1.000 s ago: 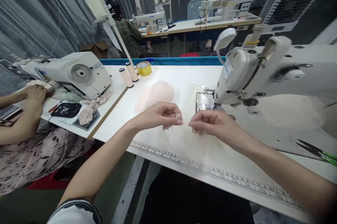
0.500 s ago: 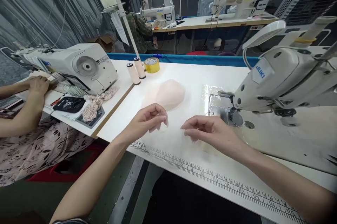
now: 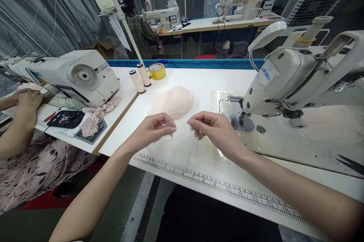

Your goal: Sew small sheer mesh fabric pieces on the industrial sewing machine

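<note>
A printed ruler [image 3: 224,189] runs along the near edge of the white desk [image 3: 204,82], and the dark blades of some scissors [image 3: 351,164] show at the right. Above the ruler, two bare hands face each other, near but apart. The left hand [image 3: 152,130] has its fingers curled, the thumb close to the fingertips; the right hand [image 3: 217,130] is bent much the same way. From here I can't tell whether either is pinching anything fine. Something sheer [image 3: 182,154] seems to lie beneath them, too faint to make out.

Just beyond the left hand a pale pink cloth [image 3: 179,101] lies on the desk. To the right of the right hand stands a white sewing machine [image 3: 273,82]. Farther back are two spools [image 3: 137,81] of pale thread and a yellow roll of tape [image 3: 157,73].

At the adjoining desk on the left, a co-worker's hands [image 3: 30,99] rest beside another machine [image 3: 96,79], with a black case [image 3: 65,118] and a bunched lacy cloth [image 3: 92,122] close by. Across the room, a person in a checked shirt [image 3: 139,33] is near two more machines [image 3: 251,5].
</note>
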`<action>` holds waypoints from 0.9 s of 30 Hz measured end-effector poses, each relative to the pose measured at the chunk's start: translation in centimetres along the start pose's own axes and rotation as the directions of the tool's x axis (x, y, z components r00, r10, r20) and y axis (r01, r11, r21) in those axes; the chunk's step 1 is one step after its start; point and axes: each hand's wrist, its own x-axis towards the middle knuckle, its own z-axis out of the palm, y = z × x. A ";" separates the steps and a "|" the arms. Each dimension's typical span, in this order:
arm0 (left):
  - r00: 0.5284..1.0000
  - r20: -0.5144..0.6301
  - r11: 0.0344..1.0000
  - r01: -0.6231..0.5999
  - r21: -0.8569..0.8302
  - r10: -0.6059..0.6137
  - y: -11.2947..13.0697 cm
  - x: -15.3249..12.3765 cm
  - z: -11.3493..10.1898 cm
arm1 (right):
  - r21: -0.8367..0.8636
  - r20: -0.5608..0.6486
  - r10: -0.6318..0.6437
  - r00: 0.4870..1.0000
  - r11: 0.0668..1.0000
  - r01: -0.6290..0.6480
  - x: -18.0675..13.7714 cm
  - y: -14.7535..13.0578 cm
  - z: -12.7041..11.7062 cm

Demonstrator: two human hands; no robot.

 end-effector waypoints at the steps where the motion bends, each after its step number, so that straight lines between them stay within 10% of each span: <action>1: 1.000 -0.019 1.000 0.004 0.019 -0.003 0.1 0.2 -0.4 | -0.003 -0.036 -0.028 0.999 1.000 0.028 0.3 0.0 0.1; 8: 0.967 -0.209 0.986 -0.125 0.106 0.145 1.8 6.3 -4.2 | -0.142 -0.269 -0.281 0.921 0.957 0.251 7.0 -0.7 0.3; 15: 0.980 -0.192 0.997 -0.038 0.062 0.049 -0.1 14.1 -7.0 | -0.160 -0.264 -0.125 0.956 0.983 0.084 15.6 0.0 -1.0; 27: 0.969 -0.239 0.983 0.016 -0.182 -0.061 -1.4 15.3 -9.1 | -0.218 -0.257 -0.077 0.963 0.976 0.020 19.7 -1.4 -1.8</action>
